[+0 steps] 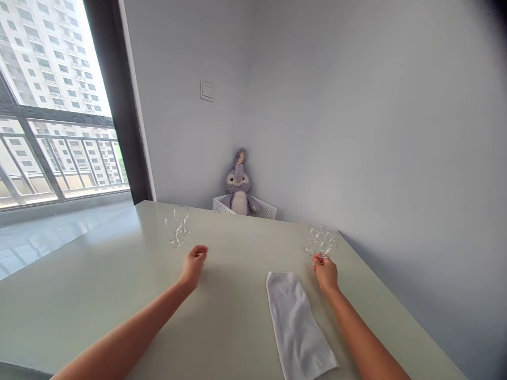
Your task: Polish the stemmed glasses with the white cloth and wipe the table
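R hand (325, 275) fingers appear shut on stem of wine glass (321, 241), by towel (296, 327); L hand (194, 266) fingers half-curled, empty, over desk (79, 301), nr 2 glasses (177, 226).

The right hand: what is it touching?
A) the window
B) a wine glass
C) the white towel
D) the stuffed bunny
B: the fingers of the right hand are wrapped around the bottom of a wine glass.
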Demonstrator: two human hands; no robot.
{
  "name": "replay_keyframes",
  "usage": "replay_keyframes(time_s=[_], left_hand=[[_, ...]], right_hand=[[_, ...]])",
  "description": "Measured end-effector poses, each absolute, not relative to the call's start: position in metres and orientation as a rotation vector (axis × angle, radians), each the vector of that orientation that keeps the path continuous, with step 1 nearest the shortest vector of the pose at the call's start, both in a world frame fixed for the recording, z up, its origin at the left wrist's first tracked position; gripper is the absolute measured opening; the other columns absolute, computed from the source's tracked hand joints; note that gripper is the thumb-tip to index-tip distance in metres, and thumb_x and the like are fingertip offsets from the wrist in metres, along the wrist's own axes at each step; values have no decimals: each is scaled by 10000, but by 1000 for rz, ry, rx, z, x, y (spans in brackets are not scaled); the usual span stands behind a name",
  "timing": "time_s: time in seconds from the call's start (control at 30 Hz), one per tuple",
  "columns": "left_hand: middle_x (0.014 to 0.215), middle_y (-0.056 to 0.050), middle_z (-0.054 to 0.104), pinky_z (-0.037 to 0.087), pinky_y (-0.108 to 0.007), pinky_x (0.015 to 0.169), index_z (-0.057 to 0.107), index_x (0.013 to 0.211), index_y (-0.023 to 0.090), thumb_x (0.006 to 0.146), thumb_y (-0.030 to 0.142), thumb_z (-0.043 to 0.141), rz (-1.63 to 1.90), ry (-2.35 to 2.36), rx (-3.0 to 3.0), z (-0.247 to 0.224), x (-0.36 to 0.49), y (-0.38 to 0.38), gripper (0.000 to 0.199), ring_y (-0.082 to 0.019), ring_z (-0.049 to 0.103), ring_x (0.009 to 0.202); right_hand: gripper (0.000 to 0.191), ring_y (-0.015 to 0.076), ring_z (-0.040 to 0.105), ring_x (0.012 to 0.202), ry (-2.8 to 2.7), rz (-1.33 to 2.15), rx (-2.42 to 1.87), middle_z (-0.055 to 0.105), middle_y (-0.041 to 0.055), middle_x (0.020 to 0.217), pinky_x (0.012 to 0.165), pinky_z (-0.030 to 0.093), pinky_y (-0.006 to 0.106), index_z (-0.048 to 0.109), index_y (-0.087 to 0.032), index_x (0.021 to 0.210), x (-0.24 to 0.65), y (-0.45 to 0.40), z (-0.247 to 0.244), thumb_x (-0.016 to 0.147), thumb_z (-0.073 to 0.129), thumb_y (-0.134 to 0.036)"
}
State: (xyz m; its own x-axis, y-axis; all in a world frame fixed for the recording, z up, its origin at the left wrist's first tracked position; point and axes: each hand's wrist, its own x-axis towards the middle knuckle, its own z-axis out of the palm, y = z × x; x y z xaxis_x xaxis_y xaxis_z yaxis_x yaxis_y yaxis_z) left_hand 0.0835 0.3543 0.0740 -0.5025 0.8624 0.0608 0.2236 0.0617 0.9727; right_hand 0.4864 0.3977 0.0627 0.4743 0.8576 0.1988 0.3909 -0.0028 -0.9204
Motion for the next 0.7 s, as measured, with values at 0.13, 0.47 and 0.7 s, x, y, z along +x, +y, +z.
replay_keyframes(time_s=[0.13, 0.47, 0.7], left_hand=[[734, -9, 592, 401, -239, 547, 651, 857, 217, 671, 346, 529, 1213, 1499, 1432, 90, 141, 336, 257, -104, 455, 543], [782, -23, 666, 437, -264, 653, 604, 910, 196, 740, 377, 490, 1141, 1260, 1530, 103, 160, 327, 273, -150, 583, 684], [868, -31, 685, 415, -283, 691, 550, 913, 208, 714, 433, 509, 1311, 1746, 1322, 79, 37, 358, 303, -166, 586, 732]], right_hand=[[388, 105, 470, 415, -1347, 752, -1428, 650, 51, 746, 367, 383, 219, 564, -145, 1050, 409, 369, 83, 700, 499, -298], [564, 112, 576, 567, -1689, 1147, -1138, 608, 42, 996, 394, 437, 211, 356, -266, 1293, 309, 320, 109, 741, 472, -249], [419, 121, 583, 564, -1550, 901, -1363, 627, 50, 937, 400, 436, 209, 486, -202, 1124, 382, 352, 95, 714, 478, -285]])
